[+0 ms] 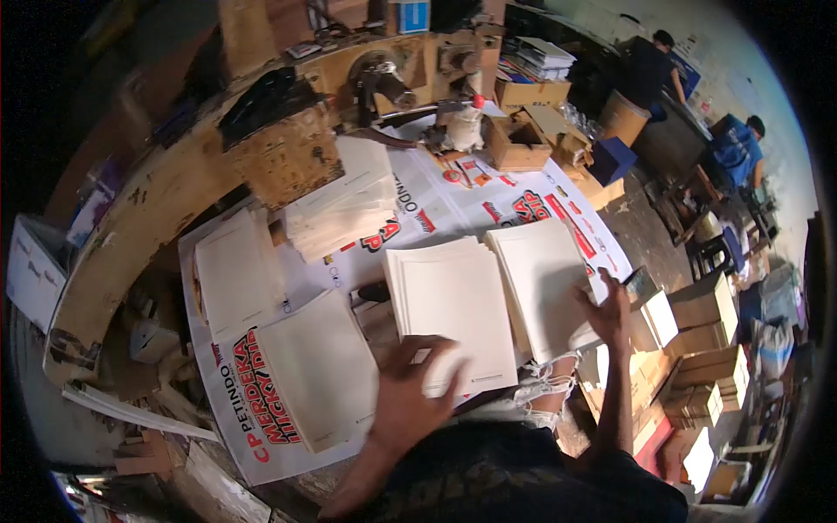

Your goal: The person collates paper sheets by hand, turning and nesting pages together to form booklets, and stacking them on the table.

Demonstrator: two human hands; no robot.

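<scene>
My left hand (418, 388) is over the lower left corner of a stack of cream paper sheets (449, 296), fingers curved and apart, slightly blurred. Contact with the top sheet is hard to judge. Beside the right edge of a second paper stack (540, 270), my right hand (606, 309) has its fingers spread; no sheet shows in its grip. The two stacks lie side by side, slightly turned from each other. Small print runs along the bottom of the middle one. Another paper stack (318, 375) lies left of my left hand.
A printed banner (235, 444) covers the table. More paper piles (344, 209) (235, 275) lie at the back and left. Behind them stand a wooden box (516, 144) and a white container (464, 129). Cardboard boxes (706, 366) are at right. Two people work at far right.
</scene>
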